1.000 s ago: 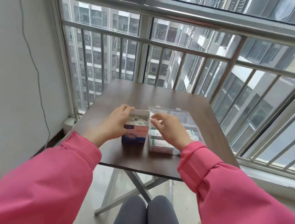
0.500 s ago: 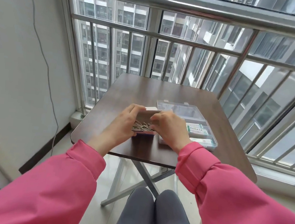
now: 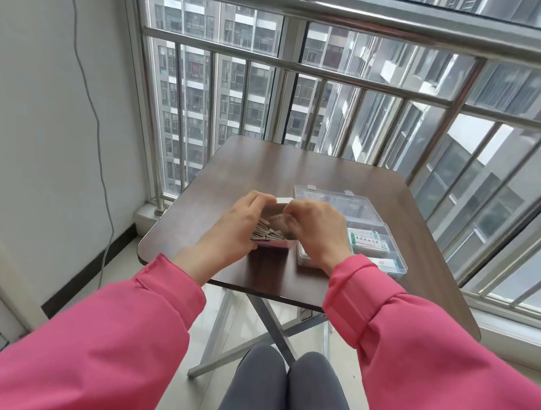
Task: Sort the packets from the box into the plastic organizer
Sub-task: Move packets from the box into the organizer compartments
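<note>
Frame centre, desk [image 3: 300, 171]: my left hand [image 3: 232, 231] grips box [image 3: 271, 243]; right hand [image 3: 316, 233] digs inside, grasp unclear. Packets [image 3: 264, 232] look thin, light, slippery: pinch edges. Organizer [image 3: 392, 252] right.

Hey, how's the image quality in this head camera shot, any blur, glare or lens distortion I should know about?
Head view: soft daylight from the window, no harsh shadows or glare on the table. Wide-angle bending curves the railing and stretches the pink sleeves. The right hand is slightly motion-blurred over the box; print on the packets in the organizer is too soft to read.
</note>
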Tool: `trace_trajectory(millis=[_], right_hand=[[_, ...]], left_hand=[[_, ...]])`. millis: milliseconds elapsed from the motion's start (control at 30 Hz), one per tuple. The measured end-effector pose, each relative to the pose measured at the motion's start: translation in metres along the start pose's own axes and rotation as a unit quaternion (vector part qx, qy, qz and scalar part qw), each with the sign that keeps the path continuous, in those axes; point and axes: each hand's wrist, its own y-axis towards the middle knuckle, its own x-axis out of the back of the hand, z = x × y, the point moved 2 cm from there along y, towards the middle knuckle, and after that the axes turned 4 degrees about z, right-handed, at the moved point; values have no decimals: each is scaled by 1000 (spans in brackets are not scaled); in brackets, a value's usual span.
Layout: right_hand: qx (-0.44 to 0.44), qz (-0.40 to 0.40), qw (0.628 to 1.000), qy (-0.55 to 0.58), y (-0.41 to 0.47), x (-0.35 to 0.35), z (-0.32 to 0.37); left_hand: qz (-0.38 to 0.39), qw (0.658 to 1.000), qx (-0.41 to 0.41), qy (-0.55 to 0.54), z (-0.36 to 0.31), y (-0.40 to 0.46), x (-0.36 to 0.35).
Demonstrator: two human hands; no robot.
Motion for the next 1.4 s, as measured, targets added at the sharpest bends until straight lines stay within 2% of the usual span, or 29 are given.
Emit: trace_trajectory(millis=[100, 200, 367, 433, 467, 567, 633, 700, 767, 833, 933, 1033, 1100, 1167, 1233, 1400], right_hand=[[-28, -58, 994, 88, 2, 13, -10], [-70, -78, 982, 160, 7, 25, -22], [-100, -74, 973, 195, 12, 32, -41], [-108, -83, 959, 249, 12, 38, -46], [-110, -81, 946, 294, 11, 41, -48], [-87, -43, 901, 423, 3, 48, -54], [-57, -36, 886, 459, -1, 51, -60], [-38, -45, 875, 480, -4, 54, -69], [-35, -52, 870, 490, -9, 56, -77], [-48, -61, 853, 515, -14, 57, -85], [-96, -70, 807, 579, -19, 57, -96], [-137, -36, 772, 619, -22, 57, -105], [-153, -26, 773, 616, -23, 56, -112], [-167, -20, 791, 588, -24, 55, -118], [-176, -18, 798, 577, -24, 52, -124], [-174, -22, 767, 617, -20, 45, -133]], left_hand=[[2, 1000, 11, -29, 3, 5, 2], [15, 999, 33, -38, 3, 12, 8], [84, 992, 64, 65, 2, 29, 8], [81, 991, 62, 86, -7, 34, 9], [59, 995, 49, 62, -15, 36, 10], [-7, 994, 25, -106, -43, 43, 16], [17, 985, 46, -168, -57, 49, 17], [71, 973, 70, -208, -69, 51, 16], [124, 933, 77, -330, -79, 51, 10], [144, 899, 78, -406, -85, 53, 4], [124, 872, 86, -465, -94, 57, -5], [79, 854, 102, -504, -101, 62, -15], [53, 863, 110, -490, -103, 64, -21], [29, 871, 117, -477, -102, 67, -26], [12, 860, 134, -492, -102, 70, -31], [25, 848, 151, -507, -104, 77, -43]])
